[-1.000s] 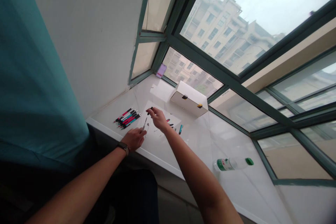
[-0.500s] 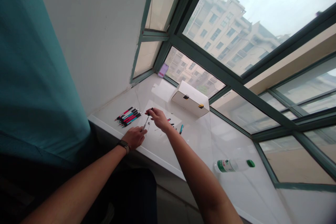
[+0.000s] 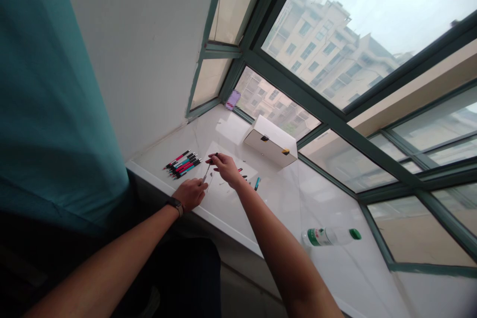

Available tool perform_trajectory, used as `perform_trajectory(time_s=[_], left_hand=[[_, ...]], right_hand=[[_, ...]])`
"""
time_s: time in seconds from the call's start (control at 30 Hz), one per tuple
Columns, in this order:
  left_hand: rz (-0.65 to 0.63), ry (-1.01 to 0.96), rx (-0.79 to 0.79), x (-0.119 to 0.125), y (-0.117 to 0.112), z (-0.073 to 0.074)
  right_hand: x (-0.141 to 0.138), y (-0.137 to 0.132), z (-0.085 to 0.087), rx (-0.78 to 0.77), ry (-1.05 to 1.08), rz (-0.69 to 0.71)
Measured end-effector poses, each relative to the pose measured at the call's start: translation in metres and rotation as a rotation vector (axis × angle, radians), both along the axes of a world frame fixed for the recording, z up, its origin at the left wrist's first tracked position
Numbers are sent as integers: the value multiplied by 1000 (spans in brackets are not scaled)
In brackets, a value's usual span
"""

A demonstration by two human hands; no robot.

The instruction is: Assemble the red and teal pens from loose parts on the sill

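My left hand [image 3: 191, 194] is closed round the pale barrel of a pen [image 3: 204, 178], low over the white tabletop. A thin dark shaft runs up from that barrel to my right hand [image 3: 224, 166], whose fingertips pinch a small black piece [image 3: 212, 160] at the upper end. I cannot make out whether the shaft and barrel are joined. Left of my hands lies a row of pens [image 3: 182, 165] in red, blue, white and black. A blue pen part [image 3: 258, 183] and several smaller dark and red pieces, partly covered by my right wrist, lie to the right.
A white box [image 3: 270, 141] with black and yellow tabs stands at the back by the window. On the right a plastic bottle [image 3: 324, 237] with a green cap lies on its side. A teal curtain [image 3: 63, 99] hangs at the left, beside the tabletop's front edge [image 3: 156, 186].
Both hands keep their grip on the pen and its black piece, almost unmoved. The view has shifted very slightly.
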State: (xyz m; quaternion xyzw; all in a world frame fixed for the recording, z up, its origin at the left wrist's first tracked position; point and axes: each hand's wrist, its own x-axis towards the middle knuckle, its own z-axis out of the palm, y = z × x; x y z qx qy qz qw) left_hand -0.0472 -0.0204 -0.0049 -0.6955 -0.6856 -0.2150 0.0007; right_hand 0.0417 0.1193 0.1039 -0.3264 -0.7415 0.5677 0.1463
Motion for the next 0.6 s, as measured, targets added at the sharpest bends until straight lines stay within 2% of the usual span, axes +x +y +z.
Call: perform_trajectory(time_s=[0.43, 0.6], left_hand=[[13, -12, -13, 0, -1, 3], [11, -31, -11, 0, -1, 2]], right_hand=[[-7, 1, 6, -56, -11, -62], [-7, 2, 6, -54, -26, -45]])
